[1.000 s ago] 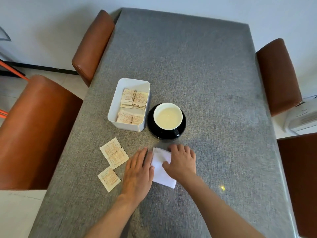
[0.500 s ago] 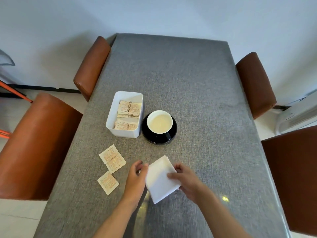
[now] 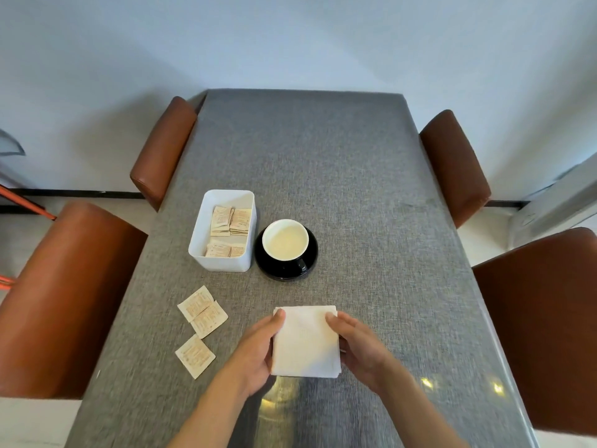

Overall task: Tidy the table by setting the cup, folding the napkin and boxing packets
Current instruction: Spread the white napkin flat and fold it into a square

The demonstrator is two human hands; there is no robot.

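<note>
From my head camera, I have the napkin [image 3: 305, 342] between both hands: my left hand [image 3: 258, 349] grips its left edge and my right hand [image 3: 358, 345] its right edge. It is folded into a neat square at the near end of the table [image 3: 355, 189]. The cup [image 3: 285, 239] already sits on its black saucer [image 3: 287, 253], just beside the white box [image 3: 223, 231]. Several packets lie inside the box, but three loose packets [image 3: 200, 328] remain on the cloth to my left. I judge the napkin nearly done, the cup set, and the boxing unfinished.
</note>
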